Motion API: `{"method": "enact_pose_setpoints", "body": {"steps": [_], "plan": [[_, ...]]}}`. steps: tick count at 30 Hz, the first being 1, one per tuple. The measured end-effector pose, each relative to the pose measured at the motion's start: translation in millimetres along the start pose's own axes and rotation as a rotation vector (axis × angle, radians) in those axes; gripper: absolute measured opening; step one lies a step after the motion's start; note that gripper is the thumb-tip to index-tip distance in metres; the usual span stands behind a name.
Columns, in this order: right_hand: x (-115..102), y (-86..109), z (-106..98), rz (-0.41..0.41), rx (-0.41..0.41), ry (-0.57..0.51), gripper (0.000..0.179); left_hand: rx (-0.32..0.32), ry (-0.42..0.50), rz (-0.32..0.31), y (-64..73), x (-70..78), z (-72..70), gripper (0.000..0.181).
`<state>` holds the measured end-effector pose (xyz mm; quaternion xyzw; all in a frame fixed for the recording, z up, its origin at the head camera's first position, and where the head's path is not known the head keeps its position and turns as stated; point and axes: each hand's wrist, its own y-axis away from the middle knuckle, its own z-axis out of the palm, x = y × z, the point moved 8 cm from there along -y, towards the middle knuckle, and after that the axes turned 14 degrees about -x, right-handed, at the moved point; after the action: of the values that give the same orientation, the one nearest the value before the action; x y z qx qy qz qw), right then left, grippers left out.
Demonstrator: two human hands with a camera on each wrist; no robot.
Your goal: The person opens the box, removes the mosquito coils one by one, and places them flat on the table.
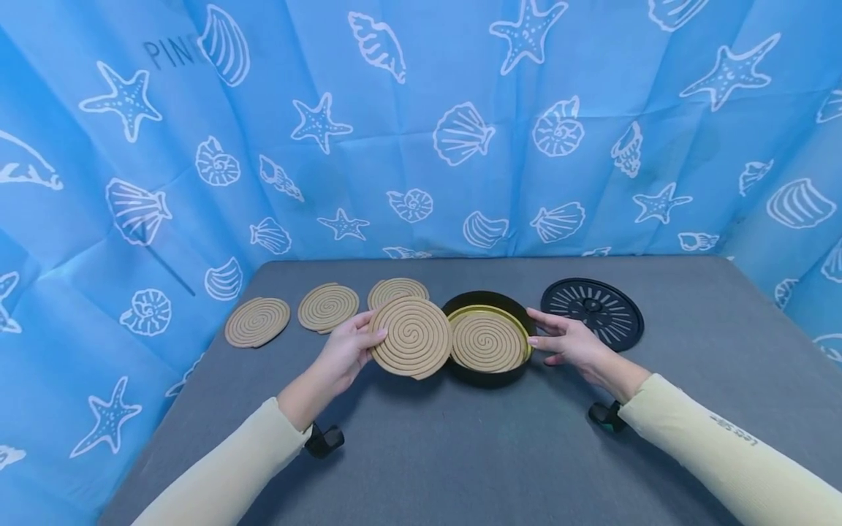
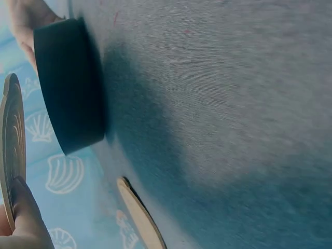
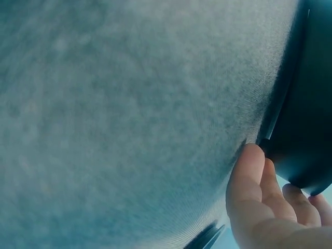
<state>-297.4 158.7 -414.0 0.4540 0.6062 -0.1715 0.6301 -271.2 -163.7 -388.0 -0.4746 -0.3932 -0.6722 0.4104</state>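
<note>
My left hand (image 1: 347,349) pinches a tan mosquito coil (image 1: 412,337) by its left edge, thumb in front and fingers behind. Its spiral face shows in the head view, and its thin edge in the left wrist view. The coil's right side overlaps the left rim of a round black tin (image 1: 490,379). Inside the tin's gold inner rim lies another coil (image 1: 487,342). My right hand (image 1: 571,345) rests extended fingers against the tin's right side. In the right wrist view those fingertips (image 3: 252,153) touch the outer wall.
Three more coils lie at the left and back of the grey table: one at far left (image 1: 257,322), one beside it (image 1: 328,307) and one partly hidden behind the held coil (image 1: 398,288). A slotted black lid (image 1: 621,321) lies right of the tin. A blue curtain (image 1: 408,131) hangs behind.
</note>
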Motion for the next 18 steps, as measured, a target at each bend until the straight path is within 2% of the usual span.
{"method": "enact_pose_setpoints", "body": {"steps": [6,13,18], "plan": [[2,0.2,-1,0.001,0.010,-0.008,0.070,-0.003,-0.040,0.000,7.6,-4.3,-9.6,0.052],[2,-0.7,-1,0.012,0.011,-0.012,0.071,0.017,-0.070,-0.031,18.9,-11.2,-25.8,0.054],[2,-0.9,-1,0.017,0.011,-0.014,0.071,0.012,-0.081,-0.064,21.1,-15.7,-29.8,0.050]]}}
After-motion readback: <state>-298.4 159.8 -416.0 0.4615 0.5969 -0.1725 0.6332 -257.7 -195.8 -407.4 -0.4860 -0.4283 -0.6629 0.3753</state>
